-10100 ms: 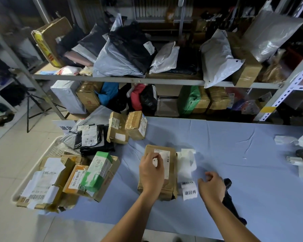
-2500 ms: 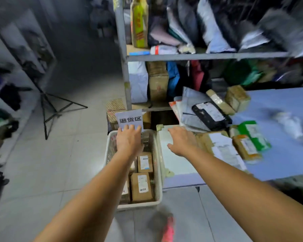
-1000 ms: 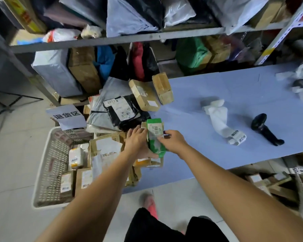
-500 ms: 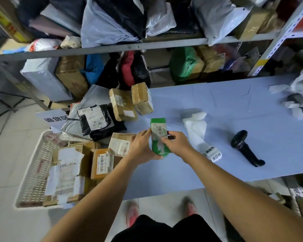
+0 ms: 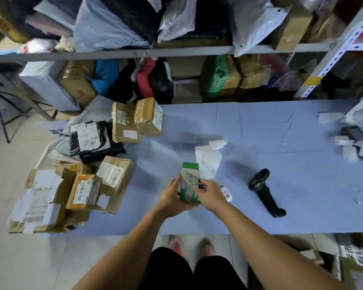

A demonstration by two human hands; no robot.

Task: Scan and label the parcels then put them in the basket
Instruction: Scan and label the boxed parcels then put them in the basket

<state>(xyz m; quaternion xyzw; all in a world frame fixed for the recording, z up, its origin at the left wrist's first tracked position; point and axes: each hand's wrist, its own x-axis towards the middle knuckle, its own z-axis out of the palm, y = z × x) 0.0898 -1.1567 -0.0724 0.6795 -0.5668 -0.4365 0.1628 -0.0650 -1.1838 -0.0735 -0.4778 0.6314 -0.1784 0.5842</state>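
One green box (image 5: 189,185) is in hand, held just above the front part of the blue table (image 5: 270,126) with its barcode sticker facing up. The left hand (image 5: 169,198) grips its left side, fingers curled round the edge, and the right hand (image 5: 210,194) pinches its right edge.

The scanner (image 5: 262,192) lies on the table to the right, apart from both hands, so I judge that this box has yet to be scanned. The strip of labels (image 5: 208,162) lies just behind the box, its printed end beside the right hand, so labelling also looks undone.

Plenty is left. At the table's left end waits a pile: a brown box (image 5: 115,172), an orange box (image 5: 84,191), a black bag (image 5: 93,140), two taped cartons (image 5: 134,122) and a big, much-stickered carton (image 5: 38,201). Whether any of these is already labelled I cannot tell. The basket is not clearly visible past that pile, so what it holds is unknown.
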